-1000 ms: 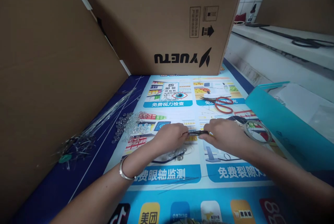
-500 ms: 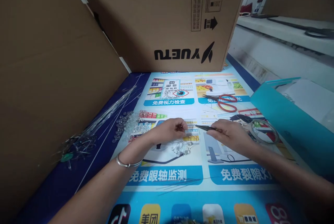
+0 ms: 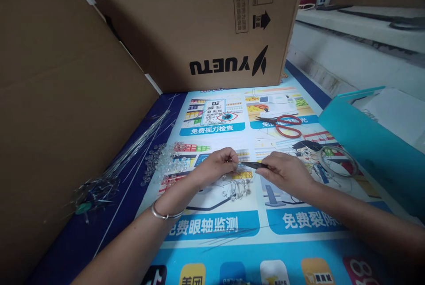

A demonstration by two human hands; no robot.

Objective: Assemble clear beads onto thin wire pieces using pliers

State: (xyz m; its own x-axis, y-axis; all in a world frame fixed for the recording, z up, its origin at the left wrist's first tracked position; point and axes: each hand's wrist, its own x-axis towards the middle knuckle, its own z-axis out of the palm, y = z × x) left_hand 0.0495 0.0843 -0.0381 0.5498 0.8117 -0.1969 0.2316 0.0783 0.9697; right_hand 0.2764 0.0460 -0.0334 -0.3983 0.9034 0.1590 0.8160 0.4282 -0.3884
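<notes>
Near the middle of the printed sheet, my left hand (image 3: pixel 222 164) is closed in a pinch around a thin wire, barely visible. Below its fingers clear beads (image 3: pixel 236 187) sit in a loose cluster among fine wires; whether they join the pinched wire I cannot tell. From the right, my right hand (image 3: pixel 284 171) grips a dark pointed tool (image 3: pixel 254 165), tweezers or fine pliers, whose handles the fingers hide. The tool's tip reaches the left fingertips. Left of my left hand lies a spread of loose clear beads (image 3: pixel 164 161).
Red-handled scissors (image 3: pixel 288 131) lie beyond my right hand, and a wire coil (image 3: pixel 338 161) to its right. A teal box (image 3: pixel 358 143) stands at the right. Cut wires (image 3: pixel 139 141) lie at the left. Cardboard (image 3: pixel 206 24) walls the back and left.
The pointed tool has moved left, its tip now meeting the fingers of my left hand. The camera view has shifted slightly.
</notes>
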